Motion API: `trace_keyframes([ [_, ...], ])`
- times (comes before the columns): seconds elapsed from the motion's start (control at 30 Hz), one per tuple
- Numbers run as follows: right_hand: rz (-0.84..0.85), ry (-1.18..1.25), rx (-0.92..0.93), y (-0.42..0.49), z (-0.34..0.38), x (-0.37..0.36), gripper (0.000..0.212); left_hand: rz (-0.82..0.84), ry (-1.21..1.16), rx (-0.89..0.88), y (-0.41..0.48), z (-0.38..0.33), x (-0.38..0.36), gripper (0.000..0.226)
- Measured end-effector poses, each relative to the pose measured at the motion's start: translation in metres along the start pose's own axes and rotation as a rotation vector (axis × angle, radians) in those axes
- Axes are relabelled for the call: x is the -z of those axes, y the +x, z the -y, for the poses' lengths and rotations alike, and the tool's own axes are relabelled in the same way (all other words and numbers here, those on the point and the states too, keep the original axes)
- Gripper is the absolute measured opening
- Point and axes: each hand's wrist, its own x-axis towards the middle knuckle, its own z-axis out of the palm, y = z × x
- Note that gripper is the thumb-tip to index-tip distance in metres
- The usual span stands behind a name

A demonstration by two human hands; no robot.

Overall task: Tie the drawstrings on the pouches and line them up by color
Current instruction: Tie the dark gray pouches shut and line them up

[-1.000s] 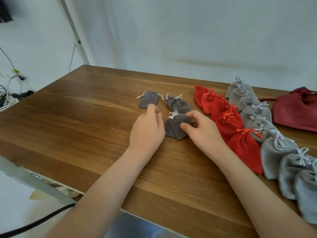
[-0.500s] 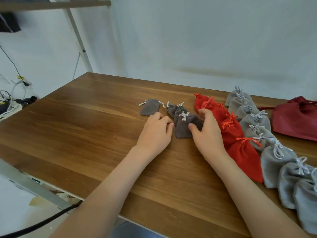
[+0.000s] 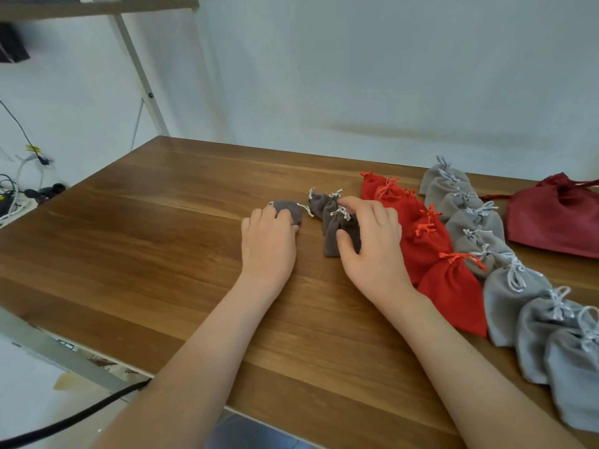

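Nearest taupe pouch (image 3: 332, 245) lies on the wooden table (image 3: 162, 254), white cord bunched at its neck, front of a short overlapping line with two more taupe pouches (image 3: 319, 202) behind it. Right hand (image 3: 372, 244) grips it: thumb pressed on the front face, fingers curled over the top and right side.

Just left, apart from that line, a flat taupe pouch (image 3: 291, 209) lies with white cord ends sticking out on both sides of its mouth. Left hand (image 3: 269, 244) rests palm down with bent fingertips on the near-left part of this pouch. Thumb sits by its lower right corner. Cannot tell if it pinches the cloth or only presses on it.

Right of the taupe line, a row of red pouches (image 3: 424, 251) runs front to back, overlapping, orange cords tied. The right hand's knuckle side is touching or just beside this row. Next over, a longer row of light gray pouches (image 3: 509, 293) with white tied cords runs to the frame's lower right edge. Beyond that, a bigger dark red bag (image 3: 551, 228) lies near the table's far right.

Off the table: black cable (image 3: 81, 419) lower left, white shelf frame (image 3: 142, 82) upper left, tangle of cords (image 3: 19, 196) at far left, blurred.
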Motion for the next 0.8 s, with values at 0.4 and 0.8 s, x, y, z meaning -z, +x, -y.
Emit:
trace_keyframes([
  [0.4,0.084,0.84,-0.28,0.0,0.017,0.012,0.021,-0.387,-0.379,-0.658,-0.027,-0.014,0.027,0.012],
  [0.8,0.057,0.639,-0.288,0.0,0.015,0.008,0.008,0.161,-0.732,-0.122,-0.019,-0.013,0.02,0.034],
])
